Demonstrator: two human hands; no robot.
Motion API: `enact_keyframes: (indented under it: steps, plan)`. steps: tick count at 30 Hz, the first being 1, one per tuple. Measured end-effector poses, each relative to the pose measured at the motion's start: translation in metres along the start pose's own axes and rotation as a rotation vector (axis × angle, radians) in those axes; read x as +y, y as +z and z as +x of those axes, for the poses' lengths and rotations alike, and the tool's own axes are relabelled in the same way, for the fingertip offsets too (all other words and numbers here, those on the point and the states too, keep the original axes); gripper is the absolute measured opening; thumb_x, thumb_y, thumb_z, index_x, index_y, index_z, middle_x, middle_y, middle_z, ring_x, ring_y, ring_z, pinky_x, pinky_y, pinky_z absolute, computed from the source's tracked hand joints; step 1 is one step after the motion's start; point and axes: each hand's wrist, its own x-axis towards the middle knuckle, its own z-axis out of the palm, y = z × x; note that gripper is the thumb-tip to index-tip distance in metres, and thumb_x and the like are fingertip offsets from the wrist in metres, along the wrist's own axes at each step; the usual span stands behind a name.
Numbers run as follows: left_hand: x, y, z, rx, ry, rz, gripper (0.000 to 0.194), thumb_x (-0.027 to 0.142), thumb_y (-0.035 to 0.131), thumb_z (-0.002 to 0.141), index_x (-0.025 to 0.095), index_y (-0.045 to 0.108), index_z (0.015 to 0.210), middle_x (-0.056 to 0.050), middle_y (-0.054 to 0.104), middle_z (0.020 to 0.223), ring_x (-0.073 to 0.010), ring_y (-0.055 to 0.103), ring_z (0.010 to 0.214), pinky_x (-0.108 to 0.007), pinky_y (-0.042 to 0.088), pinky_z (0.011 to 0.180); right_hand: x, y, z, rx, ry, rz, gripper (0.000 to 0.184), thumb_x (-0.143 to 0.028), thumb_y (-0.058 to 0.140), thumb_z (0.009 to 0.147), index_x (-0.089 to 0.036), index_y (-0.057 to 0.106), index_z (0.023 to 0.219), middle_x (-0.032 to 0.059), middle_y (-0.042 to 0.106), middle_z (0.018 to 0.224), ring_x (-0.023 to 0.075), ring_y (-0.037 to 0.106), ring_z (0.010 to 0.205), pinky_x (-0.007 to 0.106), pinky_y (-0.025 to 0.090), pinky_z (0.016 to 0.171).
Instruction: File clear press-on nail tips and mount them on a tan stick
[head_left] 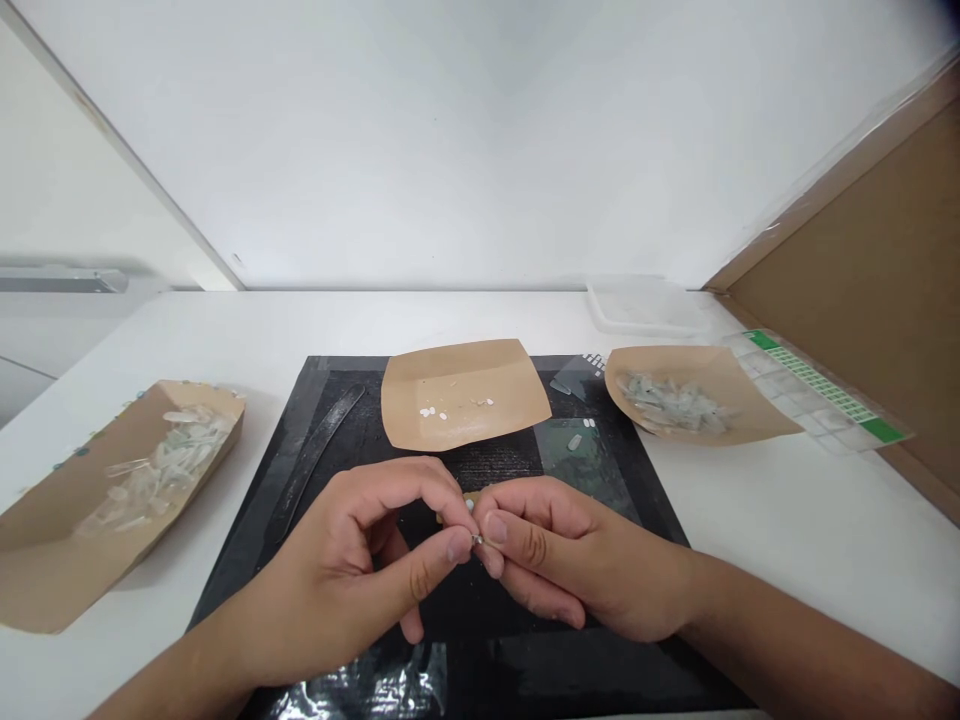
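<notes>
My left hand [360, 570] and my right hand [577, 565] meet over a black mat [247, 520], fingertips pinched together. Between the thumbs shows a tiny grey piece [477, 539], too small to name. Both hands press on it from either side. Just behind the hands lies a brown paper tray [461, 395] with a few small white bits in it.
A brown paper tray [67, 530] at the left holds several clear plastic pieces. Another tray [720, 375] at the right holds similar pieces. A flat dark strip [319, 450] lies on the mat. A green-edged clear blister strip [817, 390] and a cardboard panel [877, 290] stand right.
</notes>
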Motion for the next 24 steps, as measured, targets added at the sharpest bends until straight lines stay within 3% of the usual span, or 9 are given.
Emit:
enact_keyframes:
  steps: [11, 18, 24]
  plan:
    - [0.0025, 0.0005, 0.0002, -0.031, -0.076, -0.105, 0.018, 0.034, 0.075, 0.095, 0.016, 0.074, 0.094, -0.005, 0.066, 0.091, -0.0142, 0.067, 0.070, -0.020, 0.063, 0.046, -0.0056, -0.0025, -0.0007, 0.023, 0.005, -0.114, 0.035, -0.050, 0.061, 0.106, -0.016, 0.062, 0.095, -0.0121, 0.047, 0.052, 0.0037, 0.037, 0.043, 0.017, 0.032, 0.048]
    - [-0.0003, 0.0017, -0.0004, -0.017, -0.105, -0.078, 0.024, 0.039, 0.071, 0.098, 0.016, 0.070, 0.088, -0.004, 0.063, 0.088, -0.0136, 0.065, 0.068, -0.021, 0.063, 0.045, -0.0049, -0.0028, -0.0022, 0.076, -0.002, -0.212, 0.027, -0.043, 0.069, 0.102, -0.016, 0.070, 0.101, -0.0097, 0.051, 0.057, 0.0046, 0.042, 0.049, 0.017, 0.032, 0.049]
    - [-0.0053, 0.0044, -0.0003, -0.019, -0.114, -0.176, 0.019, 0.032, 0.074, 0.095, 0.017, 0.068, 0.086, -0.002, 0.061, 0.086, -0.0112, 0.060, 0.067, -0.019, 0.062, 0.048, -0.0056, -0.0004, -0.0011, 0.106, -0.023, -0.280, 0.027, -0.043, 0.074, 0.099, -0.016, 0.071, 0.096, -0.0069, 0.055, 0.062, 0.0063, 0.045, 0.054, 0.019, 0.035, 0.052]
